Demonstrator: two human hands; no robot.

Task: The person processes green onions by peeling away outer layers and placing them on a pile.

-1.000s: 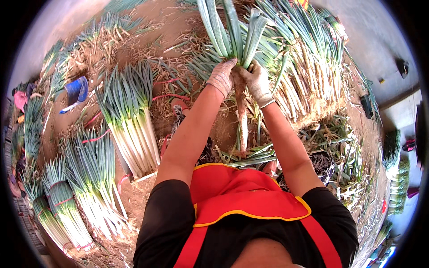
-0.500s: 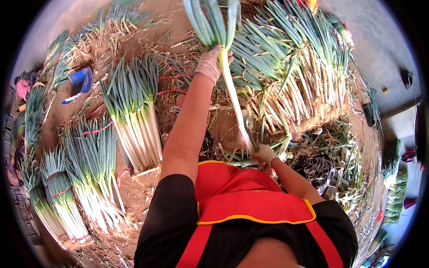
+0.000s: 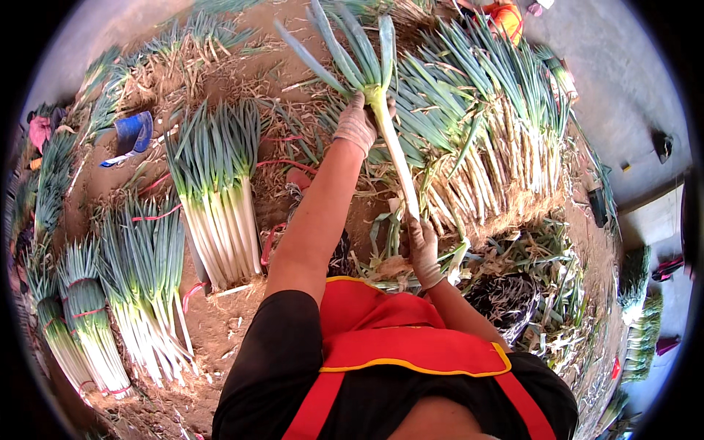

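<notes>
A long green onion (image 3: pixel 396 150) slants across the middle, its blue-green leaves fanned out at the far end and its pale stalk coming down toward me. My left hand (image 3: pixel 357 125), in a thin pale glove, is closed round its neck just below the leaves. Around the stalk's lower end my right hand (image 3: pixel 423 253), in a soiled glove, has its fingers closed; they hide the root end. Loose dry peelings (image 3: pixel 390 268) and limp leaves lie beside the right hand.
Unpeeled green onions (image 3: pixel 506 139) lie heaped at far right. Sorted green onions (image 3: pixel 220 213) stand at left, with tied bundles (image 3: pixel 95 323) farther left. Peeled scraps (image 3: pixel 565 271) and a dark bag (image 3: pixel 506 297) sit at right. A person in orange (image 3: pixel 504 18) is at the far edge.
The green onion and my left hand have shifted slightly right and nearer. My right hand has turned, its fingers now pointing up along the stalk. The leaves have spread wider.
</notes>
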